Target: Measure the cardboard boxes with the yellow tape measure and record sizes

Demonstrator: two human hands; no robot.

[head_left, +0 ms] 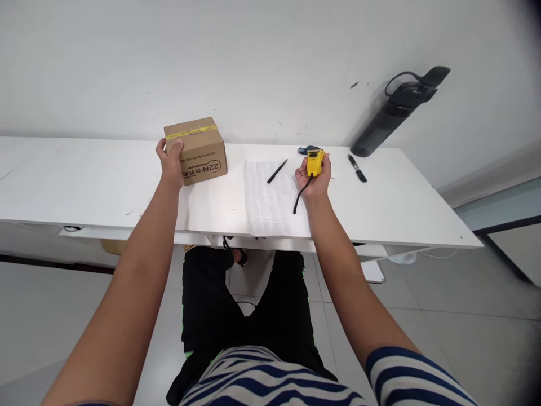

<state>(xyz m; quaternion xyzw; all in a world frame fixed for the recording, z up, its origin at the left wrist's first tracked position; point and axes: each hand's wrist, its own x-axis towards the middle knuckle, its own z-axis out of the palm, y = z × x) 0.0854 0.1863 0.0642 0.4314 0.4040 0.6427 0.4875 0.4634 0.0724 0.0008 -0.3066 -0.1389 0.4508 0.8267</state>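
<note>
On the left part of the white table, my left hand (172,162) grips the near left corner of a brown cardboard box (204,155), thumb on top. Yellow tape runs across the box's top, and dark printing marks its front. My right hand (316,181) is closed around a yellow tape measure (315,162), which rests in the palm with its black wrist strap hanging down. Between the hands lies a sheet of paper (270,206) covered in faint writing, with a black pen (277,171) on its upper part.
A dark bottle (386,121) with a carry loop stands at the back right against the wall. Near it lies a black marker (357,168). Behind the tape measure is a small dark blue item (305,150). The white table's (406,208) front edge runs just before my legs.
</note>
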